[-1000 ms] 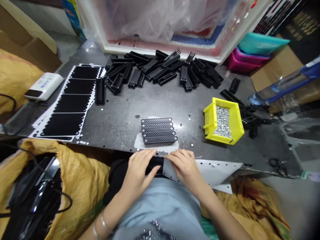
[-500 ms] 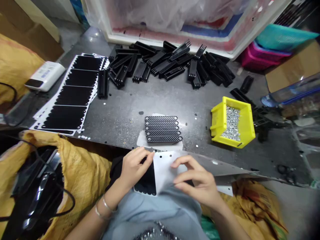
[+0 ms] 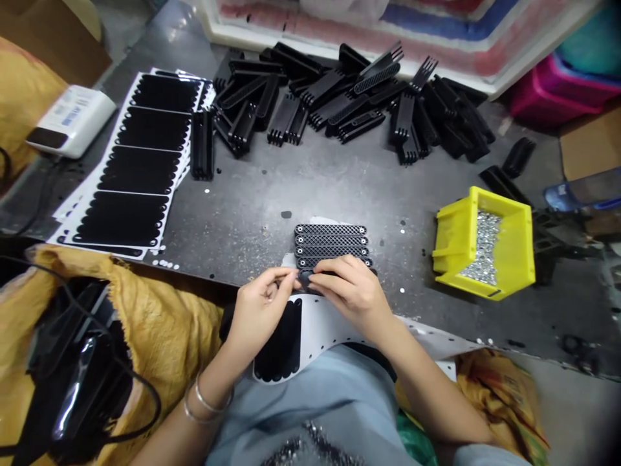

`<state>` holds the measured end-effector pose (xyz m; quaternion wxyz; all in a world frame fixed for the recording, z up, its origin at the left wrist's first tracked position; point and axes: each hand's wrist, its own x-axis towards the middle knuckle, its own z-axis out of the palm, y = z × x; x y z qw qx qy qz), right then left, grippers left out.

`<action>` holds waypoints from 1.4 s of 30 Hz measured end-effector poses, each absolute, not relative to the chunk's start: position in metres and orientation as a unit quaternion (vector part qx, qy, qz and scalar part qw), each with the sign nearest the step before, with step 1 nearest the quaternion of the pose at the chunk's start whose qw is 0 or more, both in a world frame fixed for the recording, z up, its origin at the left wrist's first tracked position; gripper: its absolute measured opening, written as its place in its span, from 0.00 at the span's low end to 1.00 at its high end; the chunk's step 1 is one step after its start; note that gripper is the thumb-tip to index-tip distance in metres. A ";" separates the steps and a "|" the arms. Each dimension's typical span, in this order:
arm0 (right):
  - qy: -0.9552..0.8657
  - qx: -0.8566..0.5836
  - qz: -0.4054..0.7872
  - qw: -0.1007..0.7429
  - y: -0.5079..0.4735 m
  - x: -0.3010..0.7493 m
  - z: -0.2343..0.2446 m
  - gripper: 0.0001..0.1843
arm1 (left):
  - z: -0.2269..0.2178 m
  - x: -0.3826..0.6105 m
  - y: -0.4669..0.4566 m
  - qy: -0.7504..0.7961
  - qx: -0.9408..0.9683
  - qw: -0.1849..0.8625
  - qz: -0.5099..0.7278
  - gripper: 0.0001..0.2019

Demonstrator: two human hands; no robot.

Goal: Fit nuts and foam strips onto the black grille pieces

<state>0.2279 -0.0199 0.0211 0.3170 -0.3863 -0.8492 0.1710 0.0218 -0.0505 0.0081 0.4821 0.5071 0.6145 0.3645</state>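
Observation:
A row of black bars with a lattice surface and a light ring at each end [image 3: 332,241] lies side by side at the table's front edge. My left hand [image 3: 264,307] is pinched closed at the left end of the nearest bar. There my right hand [image 3: 356,294] also pinches, and a thin black strip [image 3: 304,276] shows between the fingertips of both hands. The right fingers cover most of that nearest bar. Below the hands, a sheet of black scalloped stickers [image 3: 279,343] with bare white backing [image 3: 323,323] lies over my lap.
Loose black comb-ended plastic parts [image 3: 286,116] are heaped along the back. More sticker sheets [image 3: 167,139] lie left, beside a white device [image 3: 72,121]. A yellow bin [image 3: 519,252] of small metal pieces stands right. A yellow sack [image 3: 160,310] of black parts sits below left.
Both hands have moved up from the sticker sheet to the front bar. My right hand has brought a black strip there, and its fingers have closed. The view has shifted slightly.

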 end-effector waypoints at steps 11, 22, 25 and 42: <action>-0.854 -0.392 0.180 0.292 -0.017 0.231 0.029 0.08 | 0.010 0.026 -0.036 0.624 0.497 0.508 0.325 0.13; -0.698 -0.510 0.335 0.375 -0.025 0.292 0.030 0.07 | 0.014 0.023 -0.031 0.638 0.513 0.493 0.295 0.15; -0.709 -0.492 0.343 0.371 -0.022 0.294 0.023 0.08 | 0.014 0.022 -0.029 0.637 0.523 0.487 0.289 0.15; -0.700 -0.476 0.321 0.425 -0.063 0.238 0.042 0.09 | 0.050 0.029 -0.058 0.594 0.516 0.517 0.339 0.14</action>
